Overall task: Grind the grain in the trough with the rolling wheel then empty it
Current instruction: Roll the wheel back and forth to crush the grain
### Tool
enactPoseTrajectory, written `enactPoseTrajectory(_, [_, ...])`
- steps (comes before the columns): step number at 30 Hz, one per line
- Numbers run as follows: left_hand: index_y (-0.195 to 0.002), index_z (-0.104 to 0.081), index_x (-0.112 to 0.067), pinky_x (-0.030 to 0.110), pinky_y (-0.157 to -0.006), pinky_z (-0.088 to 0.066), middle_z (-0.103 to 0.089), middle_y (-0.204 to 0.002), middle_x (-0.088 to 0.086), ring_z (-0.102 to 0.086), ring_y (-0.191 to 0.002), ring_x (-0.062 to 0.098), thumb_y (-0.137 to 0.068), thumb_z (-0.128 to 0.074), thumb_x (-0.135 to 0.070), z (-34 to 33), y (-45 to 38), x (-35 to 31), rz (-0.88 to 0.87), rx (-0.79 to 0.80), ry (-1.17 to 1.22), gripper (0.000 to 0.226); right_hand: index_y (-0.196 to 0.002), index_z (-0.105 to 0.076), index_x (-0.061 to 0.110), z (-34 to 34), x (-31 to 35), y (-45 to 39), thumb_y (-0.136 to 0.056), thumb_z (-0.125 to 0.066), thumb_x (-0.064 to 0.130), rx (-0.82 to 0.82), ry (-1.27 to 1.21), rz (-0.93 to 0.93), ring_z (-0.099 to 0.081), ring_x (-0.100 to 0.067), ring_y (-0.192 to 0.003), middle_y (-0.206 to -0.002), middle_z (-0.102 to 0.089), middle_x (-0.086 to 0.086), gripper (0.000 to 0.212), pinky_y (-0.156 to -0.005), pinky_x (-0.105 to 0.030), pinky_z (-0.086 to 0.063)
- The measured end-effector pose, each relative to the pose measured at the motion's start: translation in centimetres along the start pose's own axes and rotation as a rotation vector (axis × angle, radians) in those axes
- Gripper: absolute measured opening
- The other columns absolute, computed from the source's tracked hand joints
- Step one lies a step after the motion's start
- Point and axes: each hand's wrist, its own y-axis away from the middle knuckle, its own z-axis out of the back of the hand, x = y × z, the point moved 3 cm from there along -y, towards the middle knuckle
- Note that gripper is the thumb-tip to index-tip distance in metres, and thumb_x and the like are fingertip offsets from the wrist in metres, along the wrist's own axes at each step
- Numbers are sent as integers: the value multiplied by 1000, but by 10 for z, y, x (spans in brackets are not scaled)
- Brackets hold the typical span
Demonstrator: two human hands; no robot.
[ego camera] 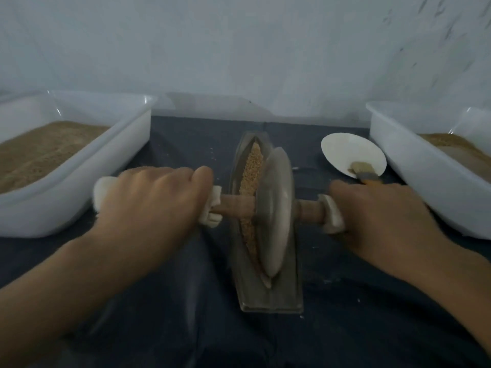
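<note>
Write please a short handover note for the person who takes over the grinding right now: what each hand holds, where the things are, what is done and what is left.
Left hand: closed on the cloth-wrapped left end of the wooden axle.
Right hand: closed on the wrapped right end.
Rolling wheel: stands in the trough, about mid-length, on the dark cloth.
Grain: lies in the trough, still looking coarse.
White tubs of brown material: one far left, one far right.
Small white dish with a brush sits right of the trough.
Done: grain loaded, wheel gripped.
Left: finish grinding, then empty the trough.
</note>
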Motion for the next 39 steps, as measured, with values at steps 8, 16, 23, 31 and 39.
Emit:
enactPoseTrajectory(8, [-69, -40, -18, 17, -49, -10, -51, -53, 1, -50, -38, 27, -62, -83, -21, -34, -2, 7, 130, 106, 37, 44, -70, -45, 15, -18, -5, -23, -56, -79, 21, 55, 85, -43, -34, -23, -37, -49, -48, -4, 38, -46, -19, -13])
enactPoseTrajectory(16, [-90, -45, -19, 36, -61, -33, -63, -91, 11, -60, -81, 38, -85, -60, -34, -104, -77, 35, 251, 232, 54, 22, -90, -48, 14, -64, -29, -103, -82, -65, 24, 80, 165, -154, -60, -36, -73, -83, -64, -14, 21, -54, -34, -30])
enactPoseTrajectory(23, [-72, -35, -25, 25, -45, -24, -30, -53, -10, -37, -38, 22, -62, -78, -31, -18, 5, 10, 47, 122, 71, 45, -67, -40, 19, 2, 2, -13, -48, -79, 23, 11, 114, 8, -41, -26, -35, -48, -46, 1, 44, -49, -20, -4])
enactPoseTrajectory(31, [-77, -33, -28, 28, -49, -23, -41, -60, -10, -48, -50, 22, -73, -70, -36, -57, -17, 19, 157, 227, 9, 39, -70, -42, 18, -20, -2, -33, -54, -84, 22, 115, 128, -53, -42, -25, -39, -54, -54, -1, 46, -46, -21, -8])
enactPoseTrajectory(39, [-92, -51, -21, 35, -62, -38, -64, -91, 9, -61, -82, 36, -85, -57, -40, -130, -84, 52, 283, 266, 99, 21, -79, -36, 18, -57, -25, -123, -76, -68, 14, 71, 244, -113, -61, -33, -70, -78, -64, -10, 33, -50, -32, -22])
